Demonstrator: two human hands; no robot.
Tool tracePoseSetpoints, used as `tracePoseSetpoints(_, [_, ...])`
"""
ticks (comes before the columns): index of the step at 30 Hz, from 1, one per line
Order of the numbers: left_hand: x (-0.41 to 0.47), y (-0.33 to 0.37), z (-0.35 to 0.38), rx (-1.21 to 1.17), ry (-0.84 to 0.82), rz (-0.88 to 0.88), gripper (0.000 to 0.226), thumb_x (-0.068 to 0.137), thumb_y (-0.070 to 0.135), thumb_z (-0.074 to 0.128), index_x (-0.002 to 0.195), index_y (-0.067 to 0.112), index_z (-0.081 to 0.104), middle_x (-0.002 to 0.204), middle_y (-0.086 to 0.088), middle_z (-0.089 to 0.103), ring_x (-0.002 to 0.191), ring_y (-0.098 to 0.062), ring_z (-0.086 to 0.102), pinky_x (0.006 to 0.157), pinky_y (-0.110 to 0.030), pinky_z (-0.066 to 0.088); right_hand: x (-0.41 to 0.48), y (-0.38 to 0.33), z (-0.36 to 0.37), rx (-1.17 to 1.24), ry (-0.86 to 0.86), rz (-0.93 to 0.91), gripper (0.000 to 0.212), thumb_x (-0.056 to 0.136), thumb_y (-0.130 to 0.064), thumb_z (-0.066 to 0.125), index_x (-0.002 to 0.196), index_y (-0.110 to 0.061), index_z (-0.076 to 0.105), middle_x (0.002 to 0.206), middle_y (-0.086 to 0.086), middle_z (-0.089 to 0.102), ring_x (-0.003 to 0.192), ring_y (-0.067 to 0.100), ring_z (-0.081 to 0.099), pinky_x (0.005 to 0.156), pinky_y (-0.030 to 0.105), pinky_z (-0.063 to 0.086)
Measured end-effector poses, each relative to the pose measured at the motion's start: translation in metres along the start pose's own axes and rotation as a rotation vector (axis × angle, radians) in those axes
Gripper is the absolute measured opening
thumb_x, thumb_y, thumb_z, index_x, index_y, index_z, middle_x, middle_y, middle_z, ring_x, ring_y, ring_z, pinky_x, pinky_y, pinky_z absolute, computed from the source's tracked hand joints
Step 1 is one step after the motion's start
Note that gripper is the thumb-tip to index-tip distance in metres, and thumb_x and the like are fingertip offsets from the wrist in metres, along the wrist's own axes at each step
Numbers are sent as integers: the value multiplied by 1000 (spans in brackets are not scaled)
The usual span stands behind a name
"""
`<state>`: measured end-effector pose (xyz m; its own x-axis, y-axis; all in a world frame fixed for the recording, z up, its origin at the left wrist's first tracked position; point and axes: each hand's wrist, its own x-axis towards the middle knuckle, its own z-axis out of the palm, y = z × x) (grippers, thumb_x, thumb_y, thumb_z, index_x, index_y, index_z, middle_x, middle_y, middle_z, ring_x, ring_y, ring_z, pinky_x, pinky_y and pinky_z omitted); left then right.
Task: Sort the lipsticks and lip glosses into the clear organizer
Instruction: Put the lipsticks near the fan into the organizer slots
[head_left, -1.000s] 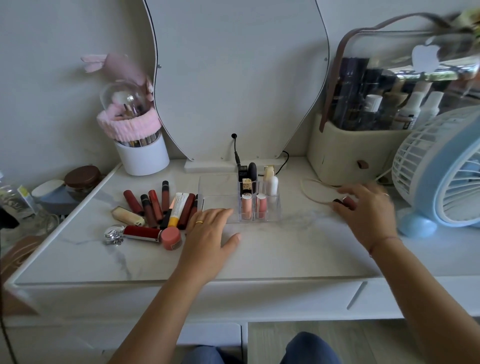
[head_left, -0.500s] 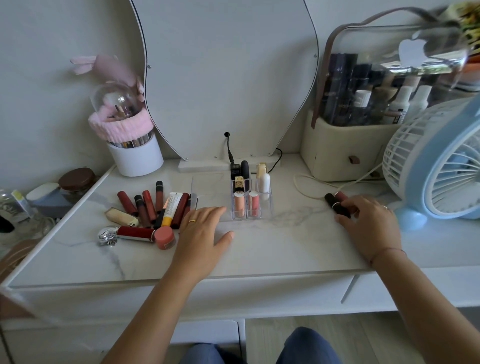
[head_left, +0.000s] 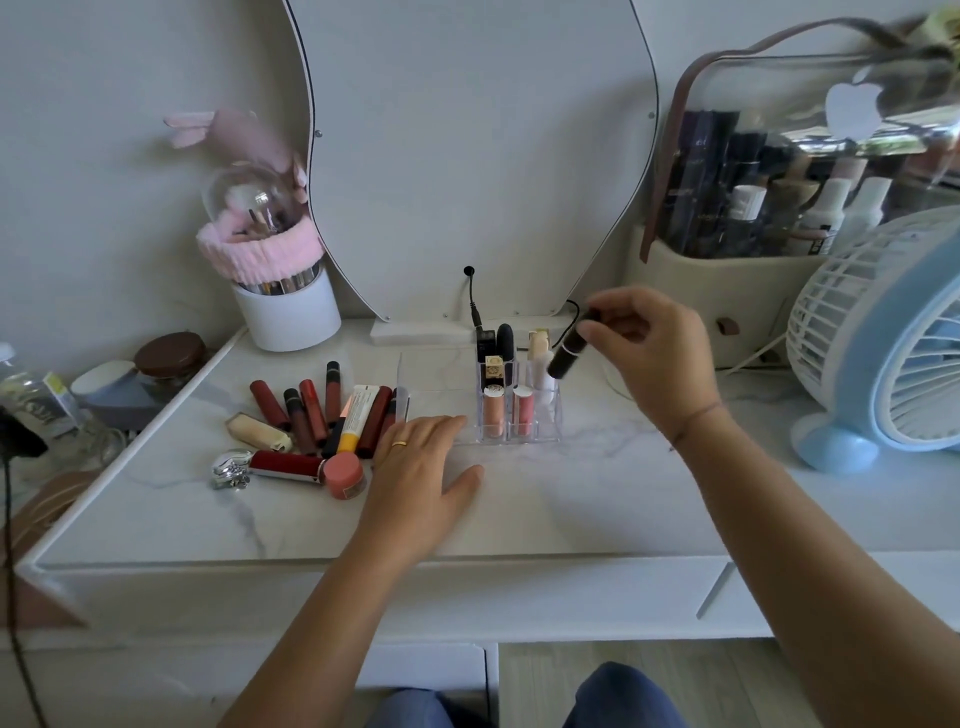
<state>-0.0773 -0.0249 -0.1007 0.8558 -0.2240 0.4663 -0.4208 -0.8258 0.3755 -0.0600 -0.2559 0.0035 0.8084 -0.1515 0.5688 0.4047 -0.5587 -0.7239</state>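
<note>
A clear organizer (head_left: 553, 423) stands mid-table below the mirror, with several lipsticks and glosses upright in its right-hand slots. My right hand (head_left: 652, 358) pinches a black lipstick (head_left: 570, 349) by its top and holds it tilted in the air just above the organizer's right side. My left hand (head_left: 423, 470) rests flat on the table, fingers straight, touching the organizer's front left corner. A pile of lipsticks and glosses (head_left: 322, 415) lies on the table to the left of that hand, among them a red lipstick (head_left: 284, 464) and a yellow-capped tube (head_left: 356, 418).
A white brush cup (head_left: 288, 312) with a pink band stands back left. A mirror (head_left: 467, 156) leans at the back with a cable (head_left: 471, 299) plugged in. A clear-lidded cosmetics case (head_left: 753, 275) and a blue fan (head_left: 883, 338) fill the right side. Jars (head_left: 169, 356) sit at far left.
My right hand has lifted the black lipstick off the table at the right and carried it left, above the organizer. My left hand has stayed in place.
</note>
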Motion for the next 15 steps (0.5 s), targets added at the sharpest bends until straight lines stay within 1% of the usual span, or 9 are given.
tracePoseSetpoints(3, [0, 0, 0, -2, -3, 2, 50, 86, 38, 57, 131, 21, 47, 131, 3, 52, 125, -18, 41, 115, -37, 17, 19, -13, 22, 11, -57, -42, 18, 78, -18, 71, 96, -19, 70, 80, -12, 67, 75, 3, 65, 76, 13, 52])
tracePoseSetpoints(6, [0, 0, 0, -8, 1, -1, 50, 86, 40, 55, 132, 22, 46, 131, 3, 51, 126, -17, 39, 114, -33, 15, 28, -12, 37, -67, -121, -48, 19, 78, -17, 70, 97, -19, 71, 80, -10, 67, 75, 7, 64, 80, 19, 52])
tracePoseSetpoints(9, [-1, 0, 0, -14, 6, 3, 50, 86, 40, 55, 132, 22, 45, 131, 4, 51, 126, -17, 39, 114, -34, 15, 30, -4, 43, -149, -176, -43, 19, 77, -17, 70, 97, -18, 70, 81, -8, 67, 76, 8, 63, 83, 25, 53])
tracePoseSetpoints(12, [-1, 1, 0, -23, 31, 11, 48, 86, 38, 57, 130, 21, 48, 129, 4, 52, 124, -17, 38, 113, -35, 17, 27, 2, 46, -188, -221, -39, 18, 77, -19, 72, 94, -17, 68, 81, -6, 68, 77, 10, 63, 82, 29, 53])
tracePoseSetpoints(15, [-1, 2, 0, -30, 46, 11, 48, 85, 38, 58, 129, 22, 48, 129, 5, 52, 123, -13, 34, 111, -32, 14, 22, 6, 50, -220, -247, -41, 16, 76, -20, 72, 91, -16, 69, 78, -7, 66, 78, 12, 62, 80, 31, 52])
